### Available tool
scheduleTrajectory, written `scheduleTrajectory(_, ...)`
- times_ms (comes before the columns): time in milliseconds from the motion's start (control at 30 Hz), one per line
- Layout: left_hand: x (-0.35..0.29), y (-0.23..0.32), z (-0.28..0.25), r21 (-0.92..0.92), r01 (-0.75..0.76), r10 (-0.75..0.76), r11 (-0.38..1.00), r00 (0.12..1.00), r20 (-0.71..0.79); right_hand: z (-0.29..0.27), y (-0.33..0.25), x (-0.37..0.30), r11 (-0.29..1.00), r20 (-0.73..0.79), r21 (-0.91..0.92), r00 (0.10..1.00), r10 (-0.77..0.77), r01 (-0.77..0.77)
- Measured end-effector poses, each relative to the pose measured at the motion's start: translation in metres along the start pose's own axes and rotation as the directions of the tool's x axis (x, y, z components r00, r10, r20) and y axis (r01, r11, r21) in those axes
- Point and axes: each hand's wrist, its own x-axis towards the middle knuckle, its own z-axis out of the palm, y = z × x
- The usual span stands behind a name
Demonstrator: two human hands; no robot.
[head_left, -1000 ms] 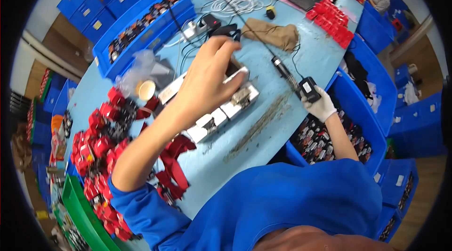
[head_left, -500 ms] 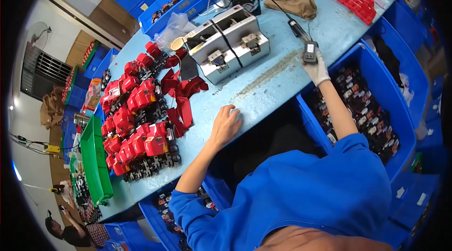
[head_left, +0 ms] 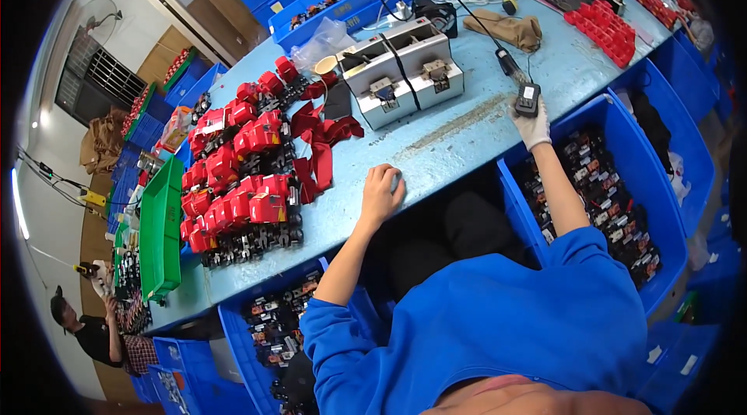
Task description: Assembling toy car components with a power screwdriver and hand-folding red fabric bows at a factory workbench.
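Note:
My left hand (head_left: 382,193) is bare and rests at the near edge of the blue table (head_left: 436,170). Its fingers are loosely bent, with a gap at the thumb and nothing visible in it. My right hand (head_left: 532,128) wears a white glove and grips a small black box (head_left: 528,100) with a white label. Just above that box hangs a dark cylindrical piece (head_left: 507,63) on a black cable; how they join cannot be made out. Left of my left hand, red toy vehicles (head_left: 257,198) with black wheels stand massed together beside red strips (head_left: 319,162).
A metal fixture (head_left: 405,76) with two latches and a black strap stands mid-table. Blue bins (head_left: 510,201) of small parts flank my lap. A green tray (head_left: 162,232) leans at the table's left end. Another person (head_left: 97,329) works at the far left.
The view has shifted, so the table and its things appear farther right. My left hand's fingers are more bent now. My right hand still grips the black box.

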Motion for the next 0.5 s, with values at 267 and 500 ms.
scheduleTrajectory(267,0.0023,-0.0017,0.0012,-0.019,-0.002,0.001,1.0,1.0,-0.029,-0.0116,-0.0025,0.006,1.0,0.006,-0.014,1.0,-0.01,0.01)
scheduleTrajectory(500,0.0048,-0.0036,-0.0016,-0.044,0.03,-0.031,0.999,0.999,-0.025,-0.0079,-0.0019,0.0078,0.999,0.002,0.033,1.0,0.025,-0.025)
